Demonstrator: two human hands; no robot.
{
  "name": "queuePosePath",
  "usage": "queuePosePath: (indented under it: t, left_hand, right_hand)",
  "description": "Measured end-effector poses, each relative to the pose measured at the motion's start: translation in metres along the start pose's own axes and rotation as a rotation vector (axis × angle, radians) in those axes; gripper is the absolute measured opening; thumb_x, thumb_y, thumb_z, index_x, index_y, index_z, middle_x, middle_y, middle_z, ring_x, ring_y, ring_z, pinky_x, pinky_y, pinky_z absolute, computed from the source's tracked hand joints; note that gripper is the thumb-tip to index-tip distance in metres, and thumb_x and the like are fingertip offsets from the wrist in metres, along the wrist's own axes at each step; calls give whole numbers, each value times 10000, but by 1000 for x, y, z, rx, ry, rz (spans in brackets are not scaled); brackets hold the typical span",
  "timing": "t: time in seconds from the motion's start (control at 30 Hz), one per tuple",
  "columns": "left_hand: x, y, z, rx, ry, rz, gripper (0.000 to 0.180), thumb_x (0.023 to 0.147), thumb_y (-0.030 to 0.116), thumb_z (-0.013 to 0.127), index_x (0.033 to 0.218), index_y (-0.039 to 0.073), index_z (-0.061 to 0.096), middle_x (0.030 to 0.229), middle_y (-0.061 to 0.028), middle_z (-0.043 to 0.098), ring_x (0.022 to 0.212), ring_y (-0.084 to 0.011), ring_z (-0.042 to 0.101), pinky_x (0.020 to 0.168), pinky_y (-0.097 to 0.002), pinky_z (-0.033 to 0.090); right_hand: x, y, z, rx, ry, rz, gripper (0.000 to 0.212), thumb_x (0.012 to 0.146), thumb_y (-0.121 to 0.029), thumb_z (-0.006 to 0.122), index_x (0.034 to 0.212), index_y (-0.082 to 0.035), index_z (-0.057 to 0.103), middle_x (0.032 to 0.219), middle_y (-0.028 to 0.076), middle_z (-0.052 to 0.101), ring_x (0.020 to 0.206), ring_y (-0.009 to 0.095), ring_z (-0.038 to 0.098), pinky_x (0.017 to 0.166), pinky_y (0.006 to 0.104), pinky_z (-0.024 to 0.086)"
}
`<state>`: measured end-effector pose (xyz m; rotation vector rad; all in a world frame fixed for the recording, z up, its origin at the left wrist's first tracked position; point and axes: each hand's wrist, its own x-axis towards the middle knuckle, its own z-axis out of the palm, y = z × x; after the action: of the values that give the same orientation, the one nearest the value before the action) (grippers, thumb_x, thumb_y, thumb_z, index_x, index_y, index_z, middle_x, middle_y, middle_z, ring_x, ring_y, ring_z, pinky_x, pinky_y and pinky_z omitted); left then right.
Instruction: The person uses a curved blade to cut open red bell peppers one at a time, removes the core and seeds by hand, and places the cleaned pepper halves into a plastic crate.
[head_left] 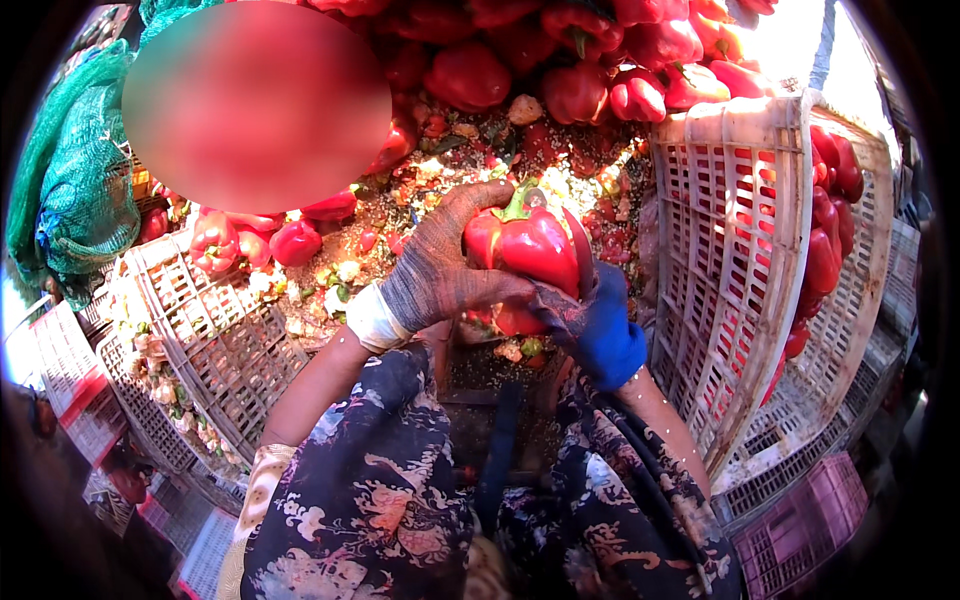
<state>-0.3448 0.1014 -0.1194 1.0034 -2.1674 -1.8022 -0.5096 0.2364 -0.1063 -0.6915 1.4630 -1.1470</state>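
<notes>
While keeping the stem (517, 205) toward twelve o'clock, grasping the red pepper (537, 246) with left hand (445, 262) at nine, right hand (600, 328) at five, probably for steadiness.

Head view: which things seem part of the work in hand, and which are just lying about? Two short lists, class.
Likely in the work:
held red pepper
left hand, gloved, around it
right hand, gloved, against it
heaped red peppers beyond

Apparently lying about:
green netting, upper left
purple crate, lower right
</notes>
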Motion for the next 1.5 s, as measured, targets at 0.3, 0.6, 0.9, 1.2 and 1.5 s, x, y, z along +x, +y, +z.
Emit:
queuePosePath:
  t: [0.3,0.6,0.9,1.2,1.5]
  left_hand:
    - [-13,13,-16,-884,-87,-373,770,647,189,867,1319,6,537,1163,-88,653,1072,-158,612,989,-315,476]
    - [13,20,-19,294,-291,257,862,661,265,848,1412,89,462,1420,-181,477,1307,-375,473,1069,-439,417]
    - [18,14,-6,544,-289,122,750,682,286,831,1317,44,513,1125,-174,645,1032,-384,629,876,-439,516]
    - [1,-27,-4,366,154,-257,636,704,221,851,1256,48,589,1119,-112,664,967,-211,639,844,-338,529]
    - [-11,-53,-31,219,467,105,582,716,83,849,1246,68,607,1182,-70,632,1026,-173,617,830,-310,527]
  right_hand:
    - [-3,-23,-16,322,-122,325,923,814,-50,700,1539,-47,130,1232,129,607,1063,193,621,923,324,505]
    - [-4,-1,-18,261,-106,342,633,833,-262,760,1327,39,503,849,26,667,630,60,563,542,215,440]
    - [2,1,-17,282,-107,403,815,866,-202,743,1508,-7,281,806,6,665,643,56,571,559,230,453]
    - [-3,-24,-1,187,4,463,751,866,-234,725,1464,3,337,720,14,655,443,28,462,410,190,333]
    - [-22,-25,-30,250,233,202,350,842,-158,766,1123,23,661,886,72,709,729,102,622,635,263,496]
